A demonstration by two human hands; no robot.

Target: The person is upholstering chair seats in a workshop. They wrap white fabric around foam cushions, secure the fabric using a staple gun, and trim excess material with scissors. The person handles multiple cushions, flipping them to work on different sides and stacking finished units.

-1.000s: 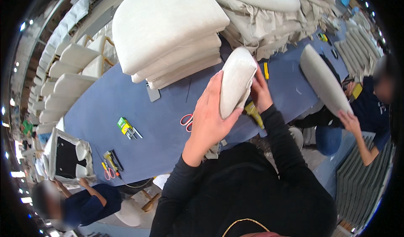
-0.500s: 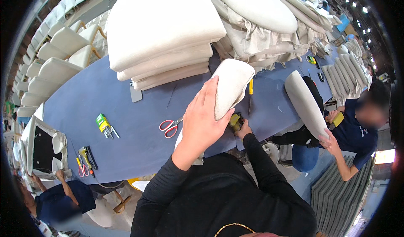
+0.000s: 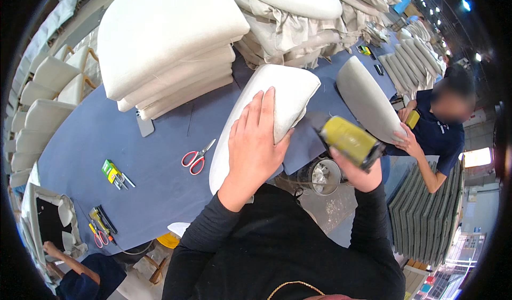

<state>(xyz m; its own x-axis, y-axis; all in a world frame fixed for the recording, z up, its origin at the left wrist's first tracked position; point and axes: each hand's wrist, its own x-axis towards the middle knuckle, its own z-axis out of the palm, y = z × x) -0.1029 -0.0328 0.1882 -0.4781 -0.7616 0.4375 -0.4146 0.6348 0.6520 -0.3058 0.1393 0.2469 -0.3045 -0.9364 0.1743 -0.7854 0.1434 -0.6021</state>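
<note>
Red-handled scissors (image 3: pixel 202 153) lie on the blue bench (image 3: pixel 160 164), just left of a cream cushion (image 3: pixel 297 93) slanting before the person. The left hand (image 3: pixel 254 140) clasps it, fingers stretched forward; apart, the right hand (image 3: pixel 358 171) grips a blurred yellow tool (image 3: pixel 348 139).

Left hand (image 3: pixel 253 140) clasps cream cushion (image 3: pixel 294 87) | right hand (image 3: pixel 361 175) grips yellow-black tool (image 3: pixel 348 139), blurred, perhaps a stapler

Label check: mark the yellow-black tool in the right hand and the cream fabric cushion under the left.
Yellow-black tool (image 3: pixel 348 140), head view: blurred yellow body.
Cream fabric cushion (image 3: pixel 292 93), head view: far end, past the fingertips.
</note>
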